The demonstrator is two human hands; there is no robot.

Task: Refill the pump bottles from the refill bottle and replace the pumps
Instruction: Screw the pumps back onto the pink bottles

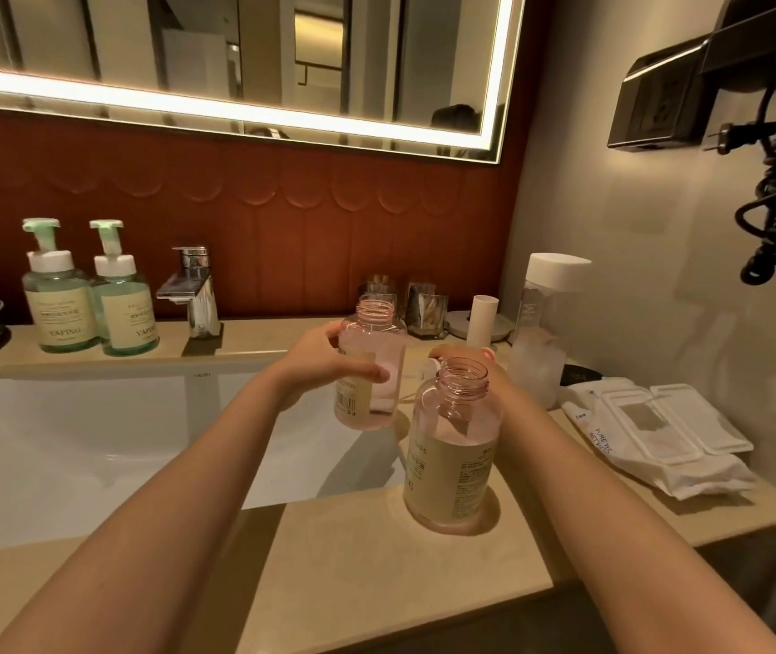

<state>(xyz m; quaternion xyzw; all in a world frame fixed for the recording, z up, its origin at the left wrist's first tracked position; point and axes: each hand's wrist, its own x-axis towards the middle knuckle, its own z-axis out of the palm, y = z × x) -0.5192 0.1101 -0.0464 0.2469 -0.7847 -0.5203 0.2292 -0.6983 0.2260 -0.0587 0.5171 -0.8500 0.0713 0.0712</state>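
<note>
At far left, two green-tinted pump bottles point(58, 299) stood on the beige stone counter point(376, 559) with their pumps on. The left hand point(324, 365) gripped a clear pink plastic bottle point(369, 365), upright and open-necked, at the right edge of the white basin point(93, 441). Just right and nearer, a second pink bottle point(452, 446) stood uncapped on the counter. The right hand point(466, 353) lay behind its neck, its fingers hidden, so I cannot tell its grip. Filling seemed to be the step in hand. The next move likely called for the tall frosted white-capped bottle point(541, 332) further right, probably the refill.
</note>
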